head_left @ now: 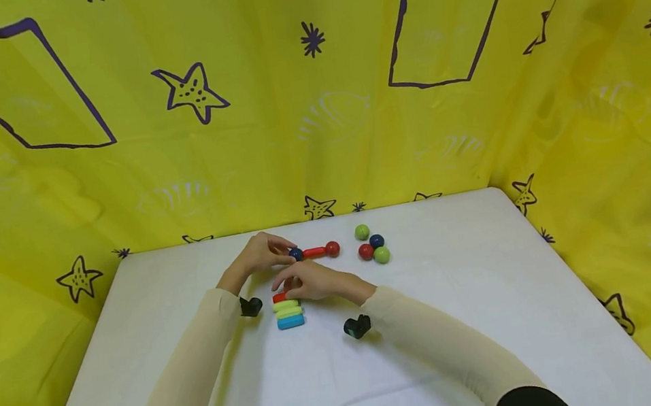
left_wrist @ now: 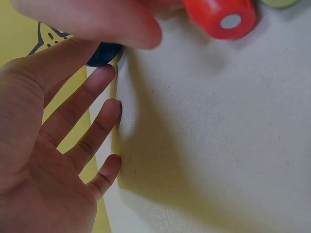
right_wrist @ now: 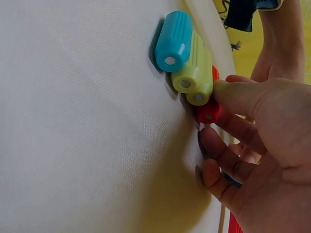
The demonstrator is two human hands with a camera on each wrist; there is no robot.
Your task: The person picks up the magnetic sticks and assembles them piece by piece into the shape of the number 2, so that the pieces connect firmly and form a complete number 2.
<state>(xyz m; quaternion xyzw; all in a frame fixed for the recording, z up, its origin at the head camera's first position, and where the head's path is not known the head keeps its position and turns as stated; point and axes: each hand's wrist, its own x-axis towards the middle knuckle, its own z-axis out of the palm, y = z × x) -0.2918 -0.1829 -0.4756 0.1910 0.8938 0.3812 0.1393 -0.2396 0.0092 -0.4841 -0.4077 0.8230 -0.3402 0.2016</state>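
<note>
At the back of the table my left hand (head_left: 261, 252) holds a dark blue ball (head_left: 296, 254) between thumb and fingers. Next to that ball lies a red rod (head_left: 315, 252), with a red ball (head_left: 333, 248) at its far end. My right hand (head_left: 314, 280) reaches to a row of short rods and pinches the outermost red rod (right_wrist: 209, 114) between thumb and finger. Two yellow-green rods (right_wrist: 187, 81) and a blue rod (right_wrist: 174, 41) lie beside it, side by side. Grey discs show in their ends.
To the right sits a cluster of loose balls: a red ball (head_left: 365, 251), a blue ball (head_left: 376, 241) and two green balls (head_left: 382, 254). A white cloth covers the table (head_left: 497, 290). Yellow patterned curtains (head_left: 270, 155) hang behind and at both sides.
</note>
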